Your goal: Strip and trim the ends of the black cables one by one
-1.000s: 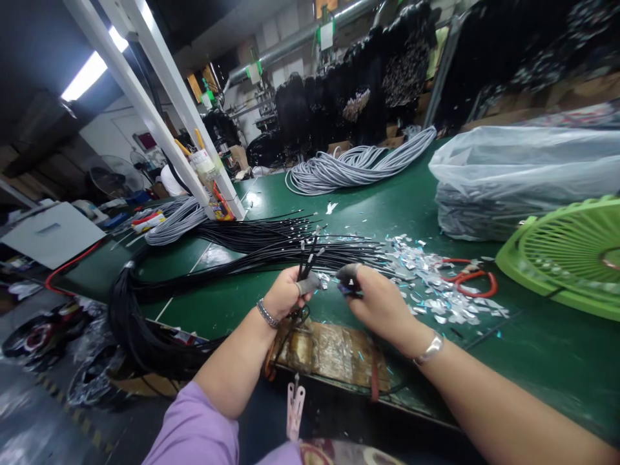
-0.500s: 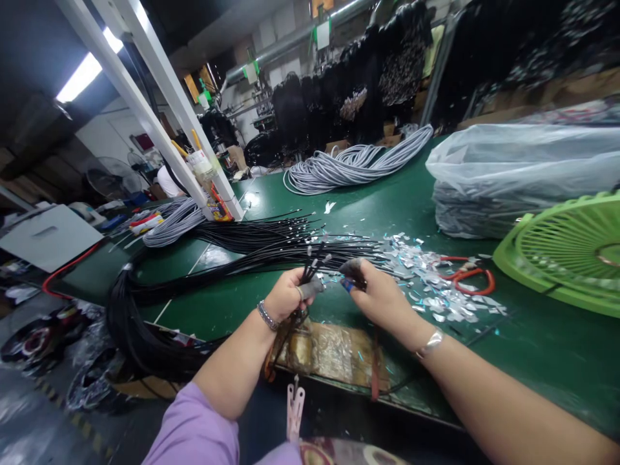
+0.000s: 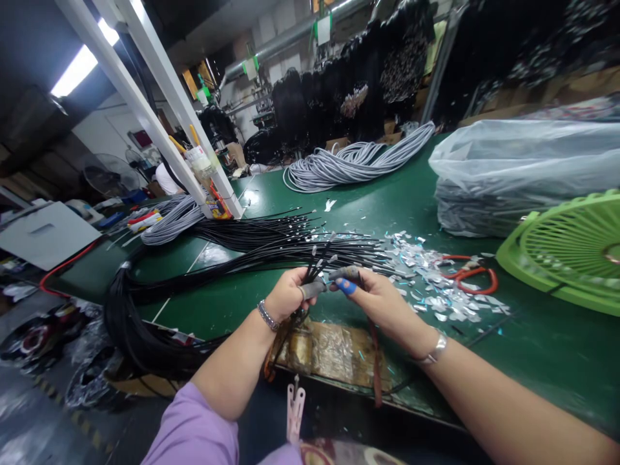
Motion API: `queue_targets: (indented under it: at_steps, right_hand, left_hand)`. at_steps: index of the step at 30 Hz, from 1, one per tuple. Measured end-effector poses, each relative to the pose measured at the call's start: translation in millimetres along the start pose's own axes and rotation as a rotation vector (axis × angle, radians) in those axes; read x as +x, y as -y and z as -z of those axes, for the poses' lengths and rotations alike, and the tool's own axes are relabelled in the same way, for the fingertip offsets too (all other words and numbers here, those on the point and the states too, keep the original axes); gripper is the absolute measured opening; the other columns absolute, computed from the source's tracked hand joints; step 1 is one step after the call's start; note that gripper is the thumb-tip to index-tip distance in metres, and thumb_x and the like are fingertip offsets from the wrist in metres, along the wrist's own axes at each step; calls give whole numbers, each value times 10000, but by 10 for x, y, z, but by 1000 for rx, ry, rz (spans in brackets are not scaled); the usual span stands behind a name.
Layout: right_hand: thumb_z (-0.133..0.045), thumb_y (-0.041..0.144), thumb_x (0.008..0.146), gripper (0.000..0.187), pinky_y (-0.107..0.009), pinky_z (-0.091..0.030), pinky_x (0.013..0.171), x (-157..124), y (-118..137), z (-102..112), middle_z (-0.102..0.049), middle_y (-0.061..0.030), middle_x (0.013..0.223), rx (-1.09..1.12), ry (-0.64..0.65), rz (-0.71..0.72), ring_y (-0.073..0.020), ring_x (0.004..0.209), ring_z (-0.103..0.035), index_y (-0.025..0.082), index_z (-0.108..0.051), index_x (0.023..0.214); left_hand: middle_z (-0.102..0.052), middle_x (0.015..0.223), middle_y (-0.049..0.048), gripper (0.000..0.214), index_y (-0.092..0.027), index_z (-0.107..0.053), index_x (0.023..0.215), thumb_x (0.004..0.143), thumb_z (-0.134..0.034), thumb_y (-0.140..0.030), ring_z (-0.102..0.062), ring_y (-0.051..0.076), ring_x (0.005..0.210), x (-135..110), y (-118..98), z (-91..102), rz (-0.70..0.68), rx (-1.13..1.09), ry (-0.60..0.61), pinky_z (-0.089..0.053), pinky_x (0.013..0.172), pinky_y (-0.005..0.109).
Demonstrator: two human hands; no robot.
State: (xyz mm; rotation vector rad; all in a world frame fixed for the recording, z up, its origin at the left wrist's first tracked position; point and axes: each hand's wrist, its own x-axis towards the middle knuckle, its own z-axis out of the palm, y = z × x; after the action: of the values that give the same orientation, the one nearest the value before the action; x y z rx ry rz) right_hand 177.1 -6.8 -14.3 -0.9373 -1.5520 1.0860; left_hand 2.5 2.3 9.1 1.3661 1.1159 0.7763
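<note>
My left hand [image 3: 288, 294] is closed round a small bunch of thin black cables [image 3: 314, 261] whose stripped metal tips stick up. My right hand [image 3: 375, 297], with grey and blue finger cots, pinches at those cable tips right beside the left thumb. A big bundle of black cables [image 3: 232, 248] lies across the green table [image 3: 382, 206] behind my hands and hangs off its left edge. Silver foil scraps [image 3: 431, 278] are strewn to the right of my hands.
Red-handled cutters [image 3: 467, 274] lie among the scraps. A green fan [image 3: 571, 248] and a plastic-wrapped cable stack [image 3: 523, 171] stand at the right. Grey cable coils [image 3: 353, 161] lie at the back. A white post [image 3: 159, 110] rises at the left.
My right hand has moved left, from a gap apart to touching the cable tips held by my left hand. The left hand has stayed where it was.
</note>
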Motion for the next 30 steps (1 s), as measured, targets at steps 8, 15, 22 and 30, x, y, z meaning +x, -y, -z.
queue_targets:
  at_steps: [8,15,22,30]
  right_hand:
    - [-677,515,712,323,-245,-321,456,-24,18,-45,-556,21,564,170,-4,-165,-104,490,-376,195,-640,697]
    - [-711,521,657,349,-232,-231,417,11,-34,-87,-468,60,515,312,20,-255,-78,448,-301,188,-611,696]
    - [-768,469,603,341,-219,-222,415,9,-62,-109,-469,69,509,401,12,-313,-69,452,-313,179,-617,700]
    - [-820,406,535,355,-195,-212,403,3,-42,-127,-559,32,605,566,27,-426,-59,472,-353,175,-598,687]
  left_hand:
    - [-492,456,-66,493,-138,-561,713,516,-782,-533,-375,37,352,-8,-7,-6,-9,-12,6,-260,349,176]
    - [-499,458,-65,504,-141,-548,705,518,-778,-549,-378,33,342,0,10,17,9,-20,30,-250,348,172]
    - [-494,461,-62,497,-134,-564,710,543,-776,-551,-369,31,340,13,30,36,-10,-20,75,-246,347,176]
    - [-520,467,-51,477,-130,-585,686,492,-830,-490,-394,37,358,13,47,30,-29,-19,46,-288,361,175]
